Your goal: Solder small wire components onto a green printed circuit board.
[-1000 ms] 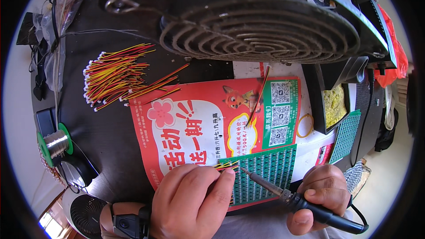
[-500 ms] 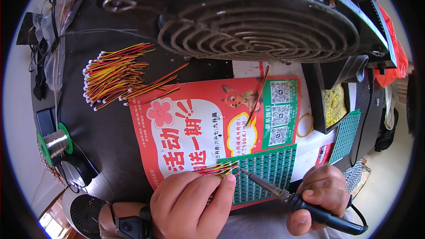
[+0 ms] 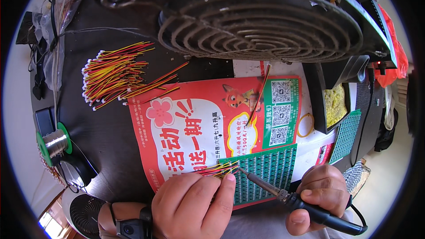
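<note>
Two bare hands meet over the work: the right hand (image 3: 325,190) is closed round the black handle of a soldering iron (image 3: 316,210), thumb and fingers wrapped about it, while the left hand (image 3: 190,206) lies palm down with its fingers curled over a bundle of red, yellow and black wires (image 3: 221,168). Whether those fingers pinch the bundle or only press on it I cannot tell, as the palm hides the underside. The iron slants up to the left, its tip at the bundle's right-hand ends, just beyond the left index fingertip; contact is too small to make out. Beneath lies a green circuit board (image 3: 268,172), its left part covered by the wires and the left hand. The board rests on a red printed poster (image 3: 195,90), on which one wire strand (image 3: 260,97) also lies, further up. To the right of the poster's edge are a yellow ring (image 3: 305,125), a black tray with a yellow sponge (image 3: 335,104) and a second green board (image 3: 346,136). Up and left sits a pile of wires (image 3: 115,75) with white connectors; a solder spool (image 3: 56,144) stands at far left, and a black fan (image 3: 261,31) with a round grille looms across the top.
</note>
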`<state>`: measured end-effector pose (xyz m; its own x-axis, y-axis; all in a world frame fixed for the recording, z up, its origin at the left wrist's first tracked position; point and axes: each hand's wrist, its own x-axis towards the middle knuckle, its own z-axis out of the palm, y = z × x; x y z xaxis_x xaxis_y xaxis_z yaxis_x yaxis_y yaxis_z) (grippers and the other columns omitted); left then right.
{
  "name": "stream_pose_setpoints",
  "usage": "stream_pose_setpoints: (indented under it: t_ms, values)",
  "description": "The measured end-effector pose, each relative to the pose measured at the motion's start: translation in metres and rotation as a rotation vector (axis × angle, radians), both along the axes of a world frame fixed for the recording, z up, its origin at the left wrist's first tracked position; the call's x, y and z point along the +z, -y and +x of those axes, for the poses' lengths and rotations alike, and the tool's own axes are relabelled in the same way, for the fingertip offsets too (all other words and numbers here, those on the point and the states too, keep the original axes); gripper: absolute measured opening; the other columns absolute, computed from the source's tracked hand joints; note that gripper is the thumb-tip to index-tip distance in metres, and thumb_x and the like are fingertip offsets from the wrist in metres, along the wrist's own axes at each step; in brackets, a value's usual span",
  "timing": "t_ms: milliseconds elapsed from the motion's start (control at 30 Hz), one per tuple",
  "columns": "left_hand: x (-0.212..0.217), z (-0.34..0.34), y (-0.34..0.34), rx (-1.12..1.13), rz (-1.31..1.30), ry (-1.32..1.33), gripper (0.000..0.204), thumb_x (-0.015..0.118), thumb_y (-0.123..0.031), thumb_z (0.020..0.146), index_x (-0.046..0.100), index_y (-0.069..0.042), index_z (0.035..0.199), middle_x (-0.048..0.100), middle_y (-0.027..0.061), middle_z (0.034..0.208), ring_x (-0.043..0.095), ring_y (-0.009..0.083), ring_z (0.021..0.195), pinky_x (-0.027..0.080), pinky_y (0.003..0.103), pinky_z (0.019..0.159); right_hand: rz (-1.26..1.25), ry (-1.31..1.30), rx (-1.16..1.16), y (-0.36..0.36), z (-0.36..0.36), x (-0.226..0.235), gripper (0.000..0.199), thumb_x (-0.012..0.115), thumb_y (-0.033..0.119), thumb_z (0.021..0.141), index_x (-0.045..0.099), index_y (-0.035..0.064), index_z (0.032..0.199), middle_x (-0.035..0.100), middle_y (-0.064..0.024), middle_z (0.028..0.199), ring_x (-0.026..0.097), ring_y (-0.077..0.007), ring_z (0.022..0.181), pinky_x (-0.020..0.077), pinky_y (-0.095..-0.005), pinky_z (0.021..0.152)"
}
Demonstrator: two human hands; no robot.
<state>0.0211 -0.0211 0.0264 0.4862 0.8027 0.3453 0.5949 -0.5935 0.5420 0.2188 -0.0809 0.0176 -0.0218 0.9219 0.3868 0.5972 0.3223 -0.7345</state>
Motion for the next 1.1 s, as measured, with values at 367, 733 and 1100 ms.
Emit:
stream_pose_setpoints:
  t_ms: [367, 733, 1100]
  values:
    - [-0.008, 0.0, 0.007, -0.035, -0.014, -0.016, 0.019, 0.07, 0.006, 0.072, 0.07, 0.004, 0.091, 0.059, 0.0093, 0.074, 0.059, 0.0237, 0.062, 0.049, 0.032, 0.055, 0.051, -0.006, -0.029, -0.001, -0.002, -0.004, 0.035, 0.075, 0.031, 0.08, 0.056, 0.0026, 0.087, 0.052, -0.0034, 0.06, 0.051, -0.0136, 0.05, 0.0394, -0.0245, 0.042]
    - [-0.02, -0.001, 0.017, -0.064, -0.029, -0.016, 0.029, 0.072, 0.007, 0.062, 0.071, 0.003, 0.091, 0.059, 0.0081, 0.071, 0.057, 0.0229, 0.057, 0.047, 0.032, 0.051, 0.09, -0.277, 0.058, 0.002, -0.01, -0.01, 0.026, 0.07, 0.012, 0.081, 0.055, -0.0068, 0.093, 0.053, -0.0104, 0.063, 0.049, -0.0196, 0.048, 0.0408, -0.0331, 0.044]
    - [-0.054, -0.031, -0.018, -0.295, 0.283, 0.011, 0.011, 0.066, 0.004, 0.082, 0.068, 0.006, 0.092, 0.06, 0.012, 0.08, 0.061, 0.0261, 0.07, 0.052, 0.034, 0.063, 0.051, -0.281, 0.08, -0.002, -0.009, -0.009, 0.024, 0.07, 0.009, 0.081, 0.056, -0.007, 0.09, 0.053, -0.0101, 0.062, 0.048, -0.019, 0.047, 0.0398, -0.0327, 0.043]
